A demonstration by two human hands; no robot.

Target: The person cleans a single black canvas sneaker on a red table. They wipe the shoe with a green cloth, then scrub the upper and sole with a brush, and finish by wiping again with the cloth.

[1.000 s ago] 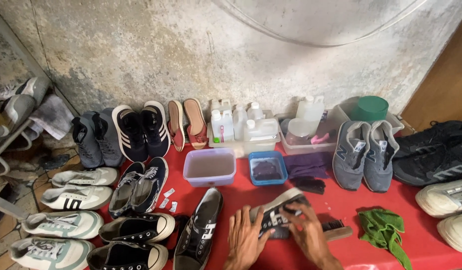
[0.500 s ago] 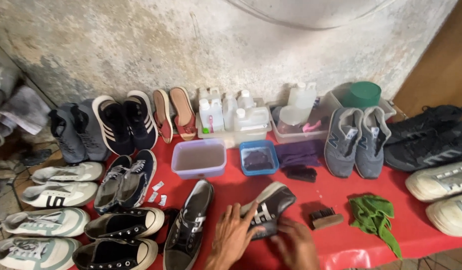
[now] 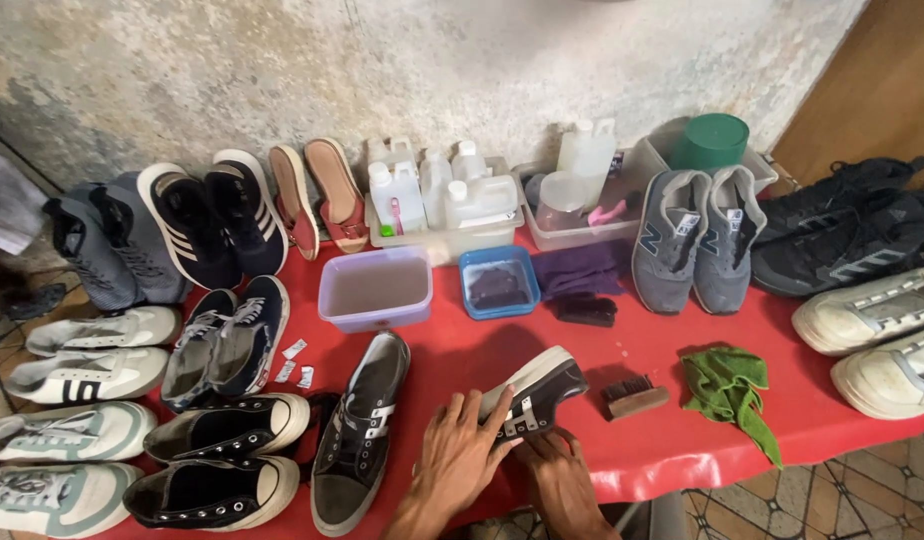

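Two hands, left hand (image 3: 459, 452) and right hand (image 3: 554, 472), hold one black sneaker (image 3: 535, 392)

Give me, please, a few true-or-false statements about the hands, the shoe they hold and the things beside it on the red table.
1. Both hands rest on the black sneaker. True: left hand, right hand.
2. The wooden brush is in the right hand. False: it lies on the red table, apart from the hands.
3. The green cloth lies right of the brush. True.
4. The blue tub sits left of the lilac tub. False: it sits to its right.
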